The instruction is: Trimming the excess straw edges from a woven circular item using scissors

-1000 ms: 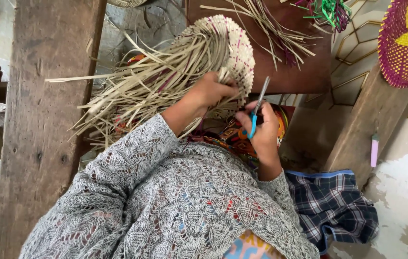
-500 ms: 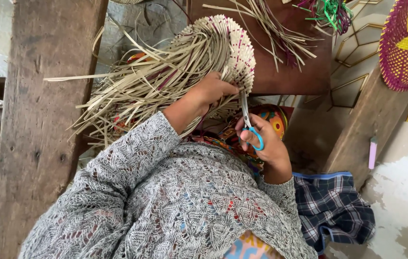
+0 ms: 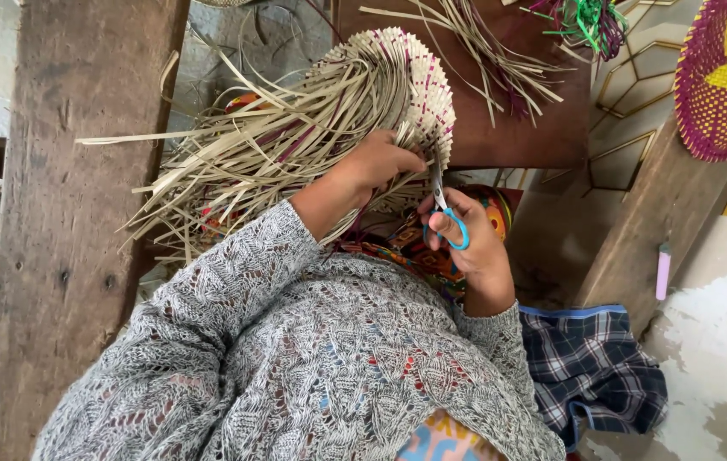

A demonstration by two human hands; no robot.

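Far left, a wooden beam (image 3: 73,213) runs top to bottom. Next, loose pale strips (image 3: 235,162) fan out leftward from a half-woven mat (image 3: 419,85), round-edged with pink flecks, held above the lap. Left hand (image 3: 381,162) is closed on the mat where strips meet the woven edge, pinching a bundle. Right hand (image 3: 466,239) is clamped on blue-handled scissors (image 3: 445,205), fingers through the loops, blades pointing up into the strips just beside the left hand's fingertips; whether the blades are parted cannot be told. Hands nearly touching. Judged step: trimming strip ends at the weave. To do it well, the left grip should stay tight so strips don't splay, the blades should take only the pinched ends, close to the weave but not into it, and clear of the left fingers. Behind, a brown board (image 3: 543,128) carries more strips. Right of the lap, a plaid cloth (image 3: 594,367); a pink tube (image 3: 662,271) leans on a plank; top right, a purple mat (image 3: 722,77) with a yellow star.
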